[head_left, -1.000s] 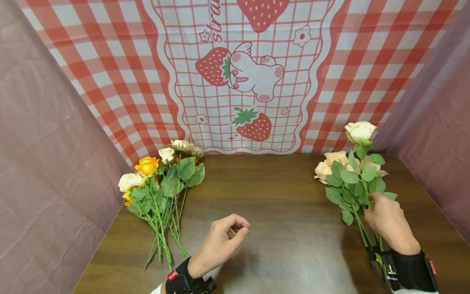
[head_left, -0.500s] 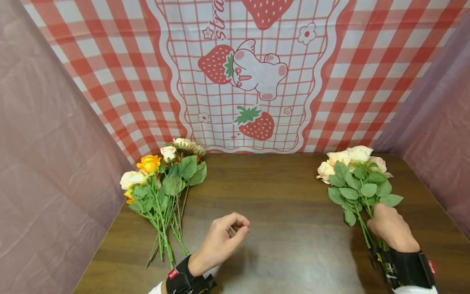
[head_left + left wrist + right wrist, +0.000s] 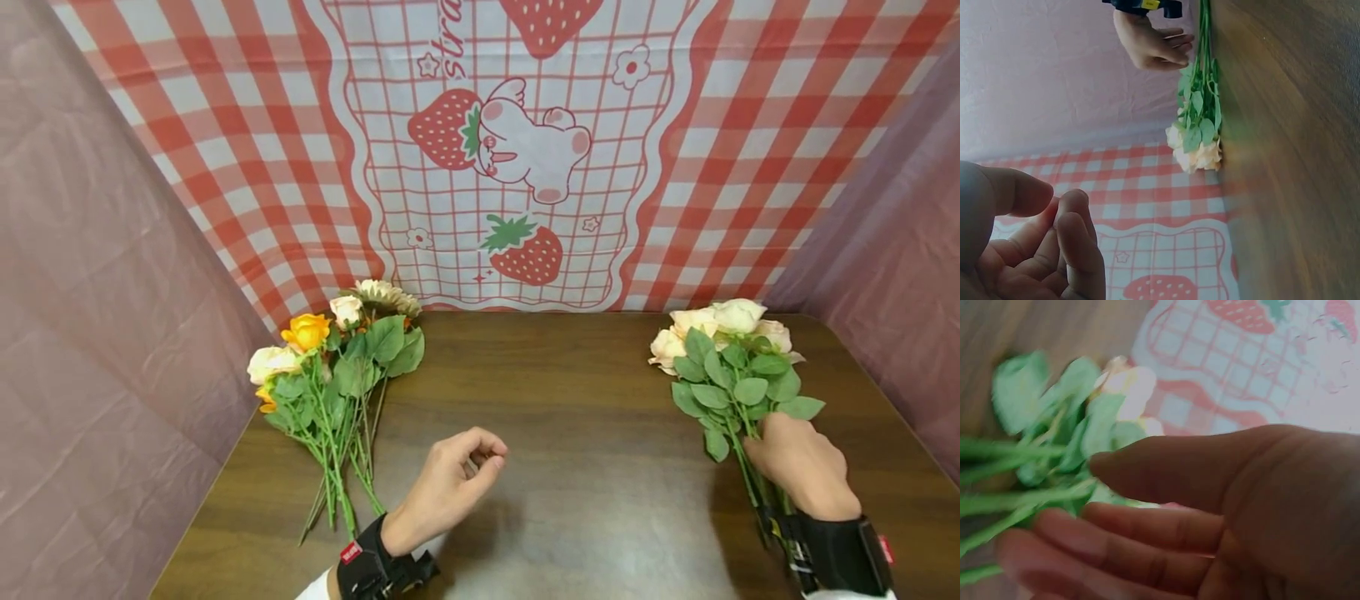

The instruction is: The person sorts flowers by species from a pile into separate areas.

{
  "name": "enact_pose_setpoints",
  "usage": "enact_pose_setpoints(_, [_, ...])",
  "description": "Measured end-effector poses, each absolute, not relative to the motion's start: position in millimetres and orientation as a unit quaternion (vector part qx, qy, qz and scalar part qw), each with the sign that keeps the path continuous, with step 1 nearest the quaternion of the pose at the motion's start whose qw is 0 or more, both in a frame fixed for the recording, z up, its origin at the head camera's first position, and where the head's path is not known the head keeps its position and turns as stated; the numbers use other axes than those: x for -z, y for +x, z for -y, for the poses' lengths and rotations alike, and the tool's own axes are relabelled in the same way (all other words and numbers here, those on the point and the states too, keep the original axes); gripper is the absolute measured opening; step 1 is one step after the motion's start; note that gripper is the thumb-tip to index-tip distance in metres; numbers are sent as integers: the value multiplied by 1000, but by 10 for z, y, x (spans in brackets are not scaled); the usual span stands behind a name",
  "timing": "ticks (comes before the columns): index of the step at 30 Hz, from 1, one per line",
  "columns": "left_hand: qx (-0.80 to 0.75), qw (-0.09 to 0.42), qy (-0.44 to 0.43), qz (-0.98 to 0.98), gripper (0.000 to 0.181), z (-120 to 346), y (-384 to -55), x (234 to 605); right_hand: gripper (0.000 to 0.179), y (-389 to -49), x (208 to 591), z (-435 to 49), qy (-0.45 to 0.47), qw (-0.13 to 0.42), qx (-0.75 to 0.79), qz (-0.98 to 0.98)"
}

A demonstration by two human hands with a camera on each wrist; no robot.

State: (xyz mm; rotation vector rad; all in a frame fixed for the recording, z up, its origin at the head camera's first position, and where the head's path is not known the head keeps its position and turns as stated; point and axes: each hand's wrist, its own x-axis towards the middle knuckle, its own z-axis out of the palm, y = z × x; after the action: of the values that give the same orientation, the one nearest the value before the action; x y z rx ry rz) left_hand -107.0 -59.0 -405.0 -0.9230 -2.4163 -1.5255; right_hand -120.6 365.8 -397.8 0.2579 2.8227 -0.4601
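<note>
A bunch of white and peach roses (image 3: 738,317) with green leaves lies on the right side of the table. My right hand (image 3: 802,462) is just over its stems. In the right wrist view the fingers (image 3: 1147,534) are loosely extended beside the blurred green stems (image 3: 1016,503), and nothing is between thumb and fingers. My left hand (image 3: 450,483) hovers over the front middle of the table. Its fingers (image 3: 1079,244) are loosely curled near the thumb and hold nothing. Left of it lies a mixed bunch with an orange rose (image 3: 307,332) and pale blooms.
The dark wooden table (image 3: 540,392) ends at a red-and-white checked cloth (image 3: 735,167) with strawberry prints, hanging behind it. Pinkish fabric (image 3: 112,333) hangs at the left side, and more fabric (image 3: 892,275) at the right.
A white rose that stood higher in my right hand has come down onto the other roses. The right hand moved down with it and now holds nothing. The left hand is nearly still.
</note>
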Motion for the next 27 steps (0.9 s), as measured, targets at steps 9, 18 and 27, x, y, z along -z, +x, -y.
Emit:
enact_pose_setpoints(9, [426,96,-267,859,14,743,-1167,4044,31,-1086,3848,-3197,2,26,171,-985])
enact_pose_setpoints(18, [261,151,-175,937,11,1229,-1294,4058,20,-1008,3846,-2723,-58,-15,168,-984])
enact_pose_setpoints(27, [116,120,-50,985,20,1792,-1403,4201,16,-962,3883,-2407,-92,-17,167,-981])
